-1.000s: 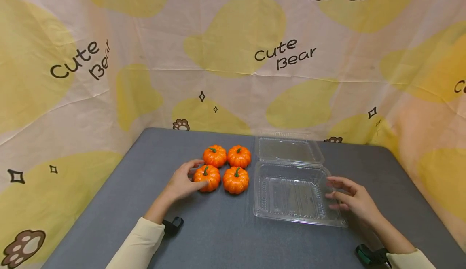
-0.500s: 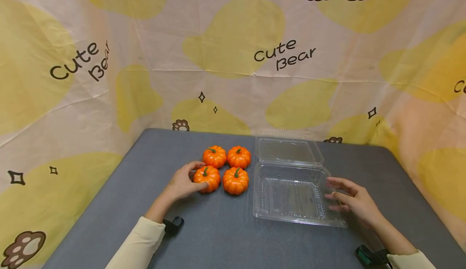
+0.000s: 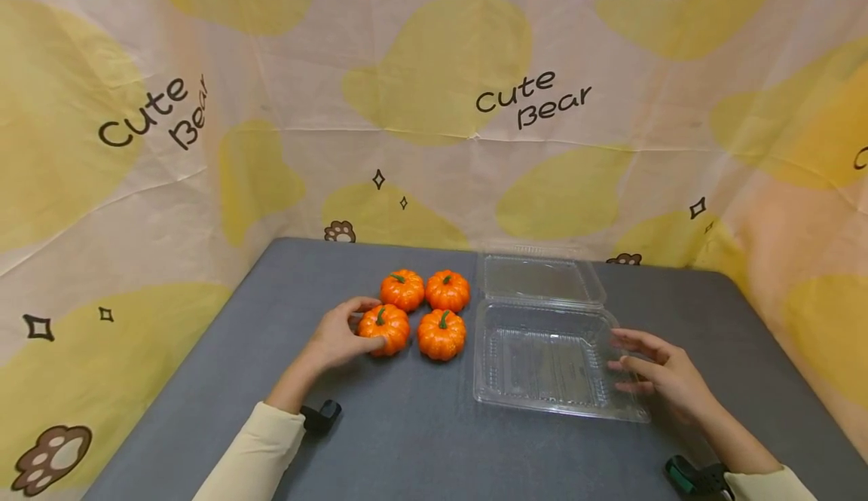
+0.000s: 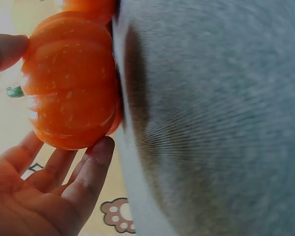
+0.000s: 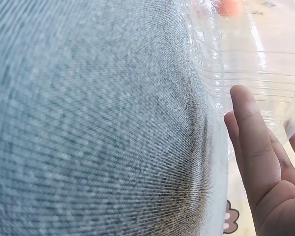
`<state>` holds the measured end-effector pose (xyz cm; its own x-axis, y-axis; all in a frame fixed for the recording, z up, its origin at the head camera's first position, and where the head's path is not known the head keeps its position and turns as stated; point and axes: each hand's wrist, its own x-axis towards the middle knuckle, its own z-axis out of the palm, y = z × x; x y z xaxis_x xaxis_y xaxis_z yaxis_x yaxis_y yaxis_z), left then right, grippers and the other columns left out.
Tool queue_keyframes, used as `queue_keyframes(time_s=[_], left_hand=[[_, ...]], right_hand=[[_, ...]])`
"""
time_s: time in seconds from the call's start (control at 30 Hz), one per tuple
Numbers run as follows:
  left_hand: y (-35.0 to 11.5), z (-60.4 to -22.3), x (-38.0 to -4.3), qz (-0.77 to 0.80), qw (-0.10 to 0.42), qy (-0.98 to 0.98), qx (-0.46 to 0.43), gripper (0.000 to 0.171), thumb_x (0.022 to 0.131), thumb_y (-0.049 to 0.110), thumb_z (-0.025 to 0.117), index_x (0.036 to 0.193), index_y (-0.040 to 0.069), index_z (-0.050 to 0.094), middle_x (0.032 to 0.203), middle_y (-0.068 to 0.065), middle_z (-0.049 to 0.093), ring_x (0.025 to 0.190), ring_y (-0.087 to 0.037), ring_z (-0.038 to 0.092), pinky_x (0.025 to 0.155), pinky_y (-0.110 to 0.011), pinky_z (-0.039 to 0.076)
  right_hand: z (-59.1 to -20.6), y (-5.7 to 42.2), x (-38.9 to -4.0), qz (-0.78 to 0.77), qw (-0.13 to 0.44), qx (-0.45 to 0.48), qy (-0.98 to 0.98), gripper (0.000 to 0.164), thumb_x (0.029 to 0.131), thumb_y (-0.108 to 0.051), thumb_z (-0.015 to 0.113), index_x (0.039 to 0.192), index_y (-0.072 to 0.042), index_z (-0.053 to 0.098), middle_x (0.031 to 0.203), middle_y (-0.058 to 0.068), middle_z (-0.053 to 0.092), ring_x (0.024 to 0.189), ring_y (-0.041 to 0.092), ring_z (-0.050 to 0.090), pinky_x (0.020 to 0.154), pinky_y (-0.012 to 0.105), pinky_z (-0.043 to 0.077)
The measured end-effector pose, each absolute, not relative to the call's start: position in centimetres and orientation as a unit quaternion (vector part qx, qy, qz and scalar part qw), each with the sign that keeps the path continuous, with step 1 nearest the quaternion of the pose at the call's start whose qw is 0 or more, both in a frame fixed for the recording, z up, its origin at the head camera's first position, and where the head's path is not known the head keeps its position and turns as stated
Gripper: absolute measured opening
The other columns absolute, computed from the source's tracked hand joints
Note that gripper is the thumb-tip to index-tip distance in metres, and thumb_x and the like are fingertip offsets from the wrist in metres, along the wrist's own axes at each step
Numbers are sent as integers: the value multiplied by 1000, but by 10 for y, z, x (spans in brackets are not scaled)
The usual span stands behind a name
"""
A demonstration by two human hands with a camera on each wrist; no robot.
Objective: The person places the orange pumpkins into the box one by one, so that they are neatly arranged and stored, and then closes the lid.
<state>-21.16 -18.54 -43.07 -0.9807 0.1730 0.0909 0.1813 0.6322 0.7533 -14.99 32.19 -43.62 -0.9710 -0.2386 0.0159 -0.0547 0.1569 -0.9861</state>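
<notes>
In the head view my left hand (image 3: 339, 333) holds the front-left small orange pumpkin (image 3: 383, 330), thumb on the near side and fingers on the far side. The left wrist view shows the same pumpkin (image 4: 71, 81) between thumb and fingertips, its green stem pointing up from the table. Beside it sit the front-right pumpkin (image 3: 442, 334), the back-left pumpkin (image 3: 402, 290) and the back-right pumpkin (image 3: 447, 291). My right hand (image 3: 667, 377) is at the right rim of a clear plastic clamshell box (image 3: 542, 365), its lid (image 3: 539, 279) folded back. Extended fingers (image 5: 255, 142) lie against or near the box's side wall; contact is unclear.
A grey cloth-covered table (image 3: 407, 441) lies under everything. Behind and at the sides hangs a printed curtain (image 3: 434, 71) with bears and lettering. The box's lid reaches close to the table's back edge.
The front-left pumpkin has shifted very slightly left and up against the others, along with my left hand. My right hand and the box stay put; the head view drifts a little.
</notes>
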Motion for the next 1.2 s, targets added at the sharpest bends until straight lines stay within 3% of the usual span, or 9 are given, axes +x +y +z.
queue_keyframes(time_s=[0.7, 1.2], left_hand=[[-151, -376, -192, -454, 2, -883, -118, 59, 69, 24, 82, 124, 17, 60, 126, -6, 61, 108, -27, 63, 90, -41, 54], [-95, -370, -174, -507, 2, -853, -123, 57, 65, 19, 83, 119, 17, 64, 115, -1, 66, 100, -19, 65, 83, -32, 55]], right_hand=[[-436, 323, -149, -647, 83, -87, 753, 45, 96, -5, 55, 140, -3, 45, 115, -18, 64, 93, 12, 71, 67, 37, 60], [-435, 322, -149, -643, 95, -76, 756, 46, 97, -8, 55, 141, -4, 45, 114, -20, 64, 93, 11, 71, 68, 38, 60]])
